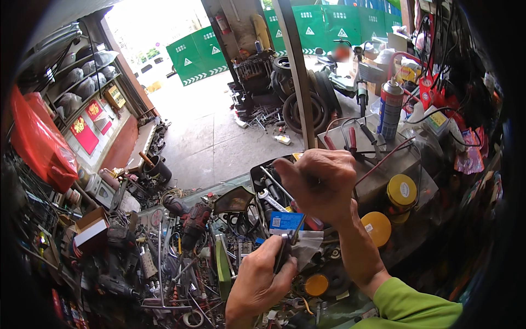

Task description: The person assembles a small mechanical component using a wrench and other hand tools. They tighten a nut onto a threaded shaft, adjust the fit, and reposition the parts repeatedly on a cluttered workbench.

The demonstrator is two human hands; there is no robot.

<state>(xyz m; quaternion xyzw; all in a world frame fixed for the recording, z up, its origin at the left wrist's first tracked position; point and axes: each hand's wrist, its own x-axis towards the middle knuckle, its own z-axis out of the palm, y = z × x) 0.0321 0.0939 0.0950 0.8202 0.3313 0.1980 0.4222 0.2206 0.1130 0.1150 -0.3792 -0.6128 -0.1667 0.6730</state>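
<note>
My left hand (262, 282), low in the middle, pinches a small dark metal part (284, 253) between thumb and fingers. A thin brass-coloured strip (298, 227) stands up at a slant beside that part; whether they are joined I cannot tell. Above and to the right, my right hand (320, 183) is raised with its fingers curled in. What it may hold is hidden behind the hand. The two hands are apart. Behind them sits a dark tray (256, 174) of tools, with a blue printed card (285, 221) near my left hand.
Red-and-black power drills (194, 225) and loose tools crowd the bench on the left. Yellow-lidded tubs (401, 190) and a spray can (390, 109) stand to the right. Beyond the bench, a post (296, 66) rises before stacked tyres (307, 112).
</note>
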